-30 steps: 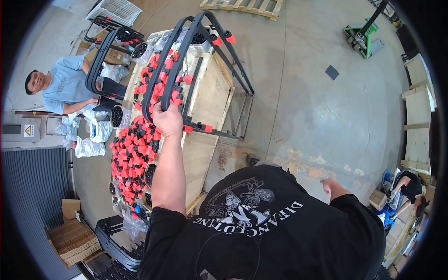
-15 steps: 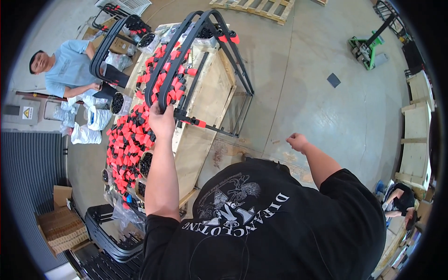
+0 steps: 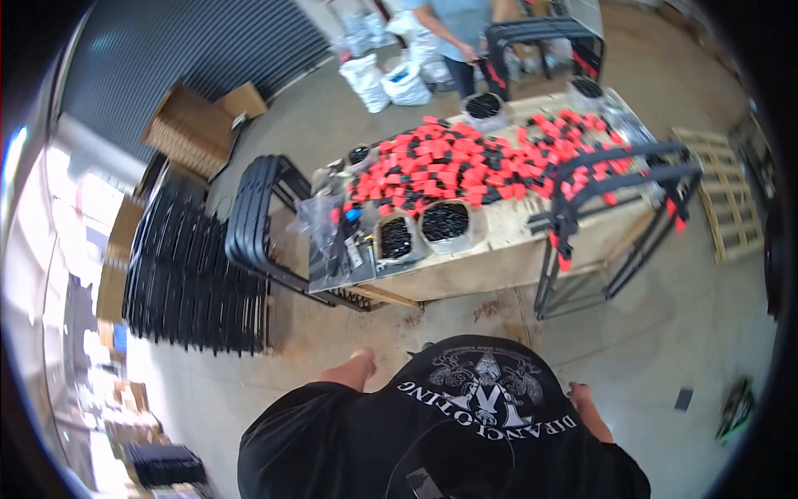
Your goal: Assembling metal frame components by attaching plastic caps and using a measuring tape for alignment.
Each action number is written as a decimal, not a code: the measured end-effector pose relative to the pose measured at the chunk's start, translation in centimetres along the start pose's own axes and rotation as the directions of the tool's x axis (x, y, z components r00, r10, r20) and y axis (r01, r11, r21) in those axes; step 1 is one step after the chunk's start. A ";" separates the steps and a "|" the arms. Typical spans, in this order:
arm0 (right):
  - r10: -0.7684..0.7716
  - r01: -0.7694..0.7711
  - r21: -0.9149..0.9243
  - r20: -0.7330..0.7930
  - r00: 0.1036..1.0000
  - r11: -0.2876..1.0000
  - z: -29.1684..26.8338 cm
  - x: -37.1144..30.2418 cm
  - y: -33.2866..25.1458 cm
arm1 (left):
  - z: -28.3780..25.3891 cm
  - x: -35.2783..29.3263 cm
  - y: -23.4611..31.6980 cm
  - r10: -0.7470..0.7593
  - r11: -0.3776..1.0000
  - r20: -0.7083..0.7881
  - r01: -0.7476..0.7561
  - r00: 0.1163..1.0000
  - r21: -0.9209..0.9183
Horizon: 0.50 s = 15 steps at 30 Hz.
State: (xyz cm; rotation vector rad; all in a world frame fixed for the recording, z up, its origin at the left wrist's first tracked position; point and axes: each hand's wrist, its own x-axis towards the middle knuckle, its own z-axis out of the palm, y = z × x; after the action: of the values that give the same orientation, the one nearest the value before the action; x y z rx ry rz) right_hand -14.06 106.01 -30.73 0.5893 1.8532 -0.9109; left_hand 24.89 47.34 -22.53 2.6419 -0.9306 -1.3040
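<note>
Down by my left side hangs my left hand [image 3: 362, 364], away from the workbench; its fingers are blurred and I see nothing held in it. My right hand [image 3: 579, 394] is low at my right side, partly covered by my body, its fingers too hidden to read. Both hands touch nothing that I can see. Ahead is a wooden workbench [image 3: 507, 218] heaped with red and black plastic clips [image 3: 440, 166]. Black tubular frames [image 3: 619, 166] with red clips lean on its right end. Stacked black bent frames [image 3: 262, 212] stand at its left end.
Tubs of small black parts [image 3: 445, 224] sit on the bench's near edge, beside a clear plastic bag [image 3: 317, 223]. A tall stack of black frames [image 3: 195, 258] stands left, below cardboard [image 3: 191, 129]. A co-worker [image 3: 457, 25] stands behind the bench. A wooden pallet [image 3: 731, 200] lies right.
My left hand has let go of the black tubular frame and dropped to my side. My view has swung left, bringing the stacked frames into sight. The right hand is now lower and closer to my body.
</note>
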 end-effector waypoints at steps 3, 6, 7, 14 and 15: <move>-0.065 0.066 -0.067 0.021 0.998 0.996 1.5 -0.3 -3.9 | -5.6 2.2 1.6 0.010 0.901 0.055 0.015 0.998 -0.433; -0.179 0.177 -0.108 -0.013 0.984 0.978 4.0 -2.3 -8.9 | -10.8 9.5 5.3 0.382 0.901 -0.089 -0.393 0.920 -0.185; -0.204 0.199 -0.131 -0.030 0.979 0.971 4.4 -2.7 -9.5 | -11.3 8.3 8.9 0.356 0.810 -0.290 -0.448 0.888 -0.379; -0.289 0.278 -0.224 -0.020 0.957 0.934 12.0 -5.1 -11.8 | -26.9 15.1 27.9 0.453 0.426 -0.425 -0.609 0.783 -0.669; -0.343 0.331 -0.360 0.033 0.939 0.872 12.8 -5.5 -10.9 | -28.5 15.1 30.5 0.478 0.380 -0.394 -0.589 0.785 -0.713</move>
State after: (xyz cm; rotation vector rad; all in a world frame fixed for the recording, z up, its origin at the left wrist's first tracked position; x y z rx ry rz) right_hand -12.62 89.13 -25.47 0.0496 2.1269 -0.7518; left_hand 37.85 8.33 -5.75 1.4714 -0.7799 -1.0014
